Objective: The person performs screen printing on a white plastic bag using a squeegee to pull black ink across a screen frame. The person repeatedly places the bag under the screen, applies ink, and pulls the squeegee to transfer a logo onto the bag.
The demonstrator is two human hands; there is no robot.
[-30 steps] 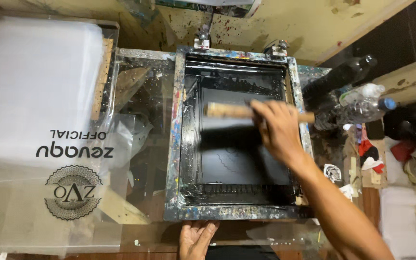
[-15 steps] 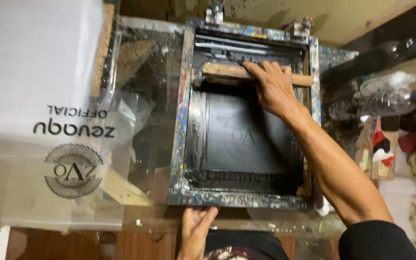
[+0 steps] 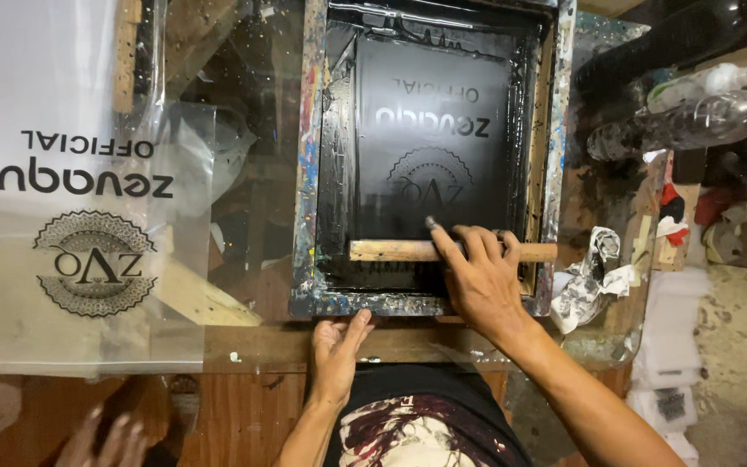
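A glossy clear plastic sheet (image 3: 71, 199) printed in black lies flat on the left of the counter (image 3: 252, 346). The left hand (image 3: 337, 346) rests open, fingers spread against the near edge of the paint-flecked screen frame (image 3: 309, 173). Inside it, on wet black mesh, the right hand (image 3: 477, 277) is closed over a wooden squeegee (image 3: 391, 251). Crumpled paper (image 3: 594, 272) and clear bottles (image 3: 685, 112) sit right.

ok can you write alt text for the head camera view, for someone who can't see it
A person's right hand grips a wooden-handled squeegee lying across the near end of a black, ink-coated printing screen in a paint-spattered frame. Their left hand rests against the frame's near edge. To the left lie clear plastic bags printed with a black logo; another person's blurred hand shows at bottom left.
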